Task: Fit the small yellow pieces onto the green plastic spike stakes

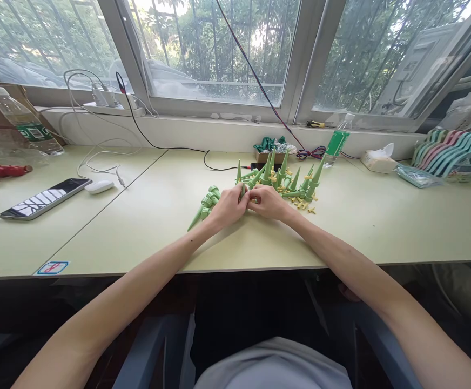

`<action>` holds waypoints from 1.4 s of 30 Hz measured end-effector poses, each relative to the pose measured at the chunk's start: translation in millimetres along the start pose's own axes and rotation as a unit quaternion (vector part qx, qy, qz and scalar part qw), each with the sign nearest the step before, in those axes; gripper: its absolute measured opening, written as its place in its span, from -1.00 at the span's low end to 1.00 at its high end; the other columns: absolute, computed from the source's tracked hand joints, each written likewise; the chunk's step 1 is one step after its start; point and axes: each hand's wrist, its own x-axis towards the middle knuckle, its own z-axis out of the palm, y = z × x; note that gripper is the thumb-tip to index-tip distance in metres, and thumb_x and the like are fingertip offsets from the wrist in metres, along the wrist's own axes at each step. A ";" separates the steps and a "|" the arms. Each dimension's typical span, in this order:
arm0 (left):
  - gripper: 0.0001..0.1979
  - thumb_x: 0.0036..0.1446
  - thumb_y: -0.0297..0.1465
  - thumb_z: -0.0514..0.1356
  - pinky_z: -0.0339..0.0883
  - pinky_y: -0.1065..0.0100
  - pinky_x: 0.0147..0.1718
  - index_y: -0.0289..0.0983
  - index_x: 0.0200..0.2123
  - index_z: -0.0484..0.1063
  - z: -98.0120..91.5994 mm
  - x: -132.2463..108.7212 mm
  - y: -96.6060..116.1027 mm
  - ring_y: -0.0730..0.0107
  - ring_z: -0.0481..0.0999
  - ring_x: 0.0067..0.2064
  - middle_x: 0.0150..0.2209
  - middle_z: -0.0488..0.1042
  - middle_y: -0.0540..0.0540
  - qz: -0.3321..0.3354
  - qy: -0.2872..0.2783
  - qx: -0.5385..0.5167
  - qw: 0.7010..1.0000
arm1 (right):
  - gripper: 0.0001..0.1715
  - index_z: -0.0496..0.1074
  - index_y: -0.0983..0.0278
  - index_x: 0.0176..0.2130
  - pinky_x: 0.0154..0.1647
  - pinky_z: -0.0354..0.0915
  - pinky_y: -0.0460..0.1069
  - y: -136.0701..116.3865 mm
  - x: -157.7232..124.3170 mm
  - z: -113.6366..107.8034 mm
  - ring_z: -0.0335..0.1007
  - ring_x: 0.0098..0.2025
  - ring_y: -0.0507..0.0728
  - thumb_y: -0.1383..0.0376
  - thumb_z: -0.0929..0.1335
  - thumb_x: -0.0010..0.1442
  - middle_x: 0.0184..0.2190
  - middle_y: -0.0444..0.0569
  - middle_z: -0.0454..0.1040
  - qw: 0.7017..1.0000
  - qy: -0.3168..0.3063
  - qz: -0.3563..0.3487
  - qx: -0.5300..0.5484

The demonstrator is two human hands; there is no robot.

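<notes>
My left hand (230, 206) is closed around a green watering spike (242, 188), whose tip shows above the fingers. Against it, my right hand (268, 202) is pinched; whatever its fingertips hold is hidden. Just behind both hands is a pile of green spikes (313, 182), several standing tip up, with small yellow T-shaped valves (311, 210) scattered among them and to the right. More green spikes (206, 203) lie in a group left of my left hand.
A phone (45, 200) and a white mouse (99, 187) lie on the left of the table (138, 237). Bottles (336, 143), a tissue pack (378, 160) and pastel hangers (448, 154) stand along the back right. A black cable (179, 148) runs behind the pile.
</notes>
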 end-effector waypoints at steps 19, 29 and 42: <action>-0.90 0.29 -0.40 0.07 0.31 0.35 -0.30 -0.25 -0.22 0.38 1.9 -2.5 2.0 0.34 0.49 -0.36 -0.35 0.53 -0.07 0.004 0.003 0.022 1.000 | -0.81 0.45 0.33 -0.48 -0.34 0.13 -0.07 4.0 1.7 3.0 0.22 -0.40 0.04 0.34 0.35 0.17 -0.48 -0.07 0.37 1.000 0.002 -0.001 0.008; -0.95 0.25 -0.44 0.10 0.31 0.32 -0.27 -0.27 -0.29 0.34 2.4 -4.3 3.1 0.33 0.45 -0.31 -0.28 0.49 -0.11 0.017 0.019 0.036 0.999 | -0.82 0.44 0.32 -0.45 -0.32 0.13 -0.07 6.8 2.9 3.5 0.23 -0.39 0.04 0.34 0.34 0.18 -0.45 -0.06 0.41 1.000 -0.010 0.008 -0.012; -0.88 0.23 -0.47 0.15 0.32 0.34 -0.33 -0.27 -0.15 0.36 4.7 -8.7 0.0 0.56 0.31 -0.49 -0.11 0.40 -0.11 0.053 0.108 0.037 0.992 | -0.89 0.40 0.26 -0.25 -0.38 0.13 -0.08 -4.7 2.1 -4.6 0.35 -0.42 0.07 0.32 0.36 0.15 -0.43 -0.07 0.50 0.992 0.010 0.114 -0.058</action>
